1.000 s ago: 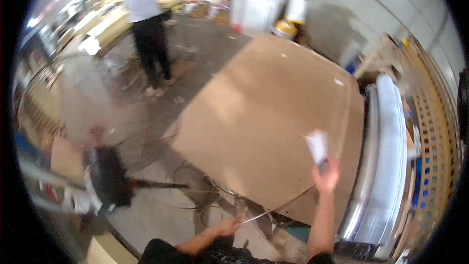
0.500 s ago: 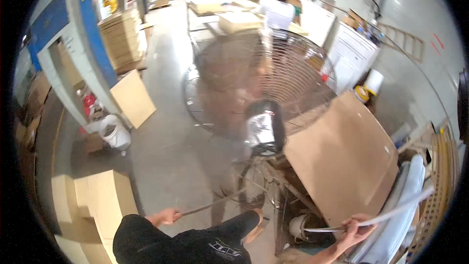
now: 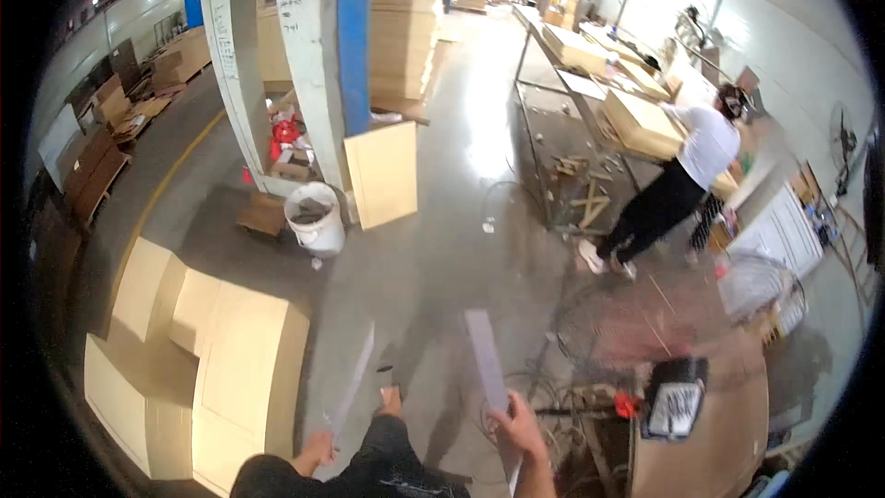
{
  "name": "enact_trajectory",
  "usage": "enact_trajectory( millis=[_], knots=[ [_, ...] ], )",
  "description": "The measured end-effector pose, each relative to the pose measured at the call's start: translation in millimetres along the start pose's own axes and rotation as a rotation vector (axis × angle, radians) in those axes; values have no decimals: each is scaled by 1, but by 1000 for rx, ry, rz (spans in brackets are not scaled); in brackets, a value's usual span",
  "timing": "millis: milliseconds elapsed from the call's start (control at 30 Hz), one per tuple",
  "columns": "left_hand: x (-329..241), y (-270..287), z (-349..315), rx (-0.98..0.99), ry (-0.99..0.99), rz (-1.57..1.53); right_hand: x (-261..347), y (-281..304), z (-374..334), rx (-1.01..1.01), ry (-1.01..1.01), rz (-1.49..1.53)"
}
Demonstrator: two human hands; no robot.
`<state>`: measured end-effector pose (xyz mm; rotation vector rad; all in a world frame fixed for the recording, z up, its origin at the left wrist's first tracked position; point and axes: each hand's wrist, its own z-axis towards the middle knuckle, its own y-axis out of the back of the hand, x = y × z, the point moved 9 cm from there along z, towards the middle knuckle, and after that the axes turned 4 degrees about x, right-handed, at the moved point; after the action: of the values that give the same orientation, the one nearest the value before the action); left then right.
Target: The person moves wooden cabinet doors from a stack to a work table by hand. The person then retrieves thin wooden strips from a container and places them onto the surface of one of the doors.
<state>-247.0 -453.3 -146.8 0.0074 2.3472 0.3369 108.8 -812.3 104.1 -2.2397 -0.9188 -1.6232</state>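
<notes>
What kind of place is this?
Probably a workshop or small factory, maybe for furniture or doors. There's a tall stack of pale boards, and a person in a white top leaning by thick pale panels.

Wore a black, short-sleeved fabric top (image 3: 346, 484) with a small, pale, thin-lined print (image 3: 406, 483) on its front, too blurred to make out. Wore plain, dark grey cloth legwear (image 3: 383, 443), stopping short of a bare lower leg (image 3: 392, 397). Showed a bare left forearm (image 3: 304, 463) between the plain black sleeve (image 3: 261, 474) and an ungloved left hand (image 3: 320, 447), plus a bare right forearm (image 3: 536, 477) and ungloved right hand (image 3: 521, 426).
</notes>
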Motion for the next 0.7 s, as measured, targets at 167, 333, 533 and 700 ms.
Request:
enact_trajectory(
  millis=[167, 333, 533, 700],
  knots=[
    [-95, 73, 43, -5, 412, -25, 258, 16, 229, 245, 273, 383],
    [-178, 163, 175, -59, 140, -161, 276, -34, 384, 104, 185, 712],
    [-267, 227, 304, -306, -184, 95, 234, -90, 512, 284, 75, 733],
    [-437, 263, 350, -277, -139, -143, 305, 30, 634, 161, 163, 710]
  ],
)
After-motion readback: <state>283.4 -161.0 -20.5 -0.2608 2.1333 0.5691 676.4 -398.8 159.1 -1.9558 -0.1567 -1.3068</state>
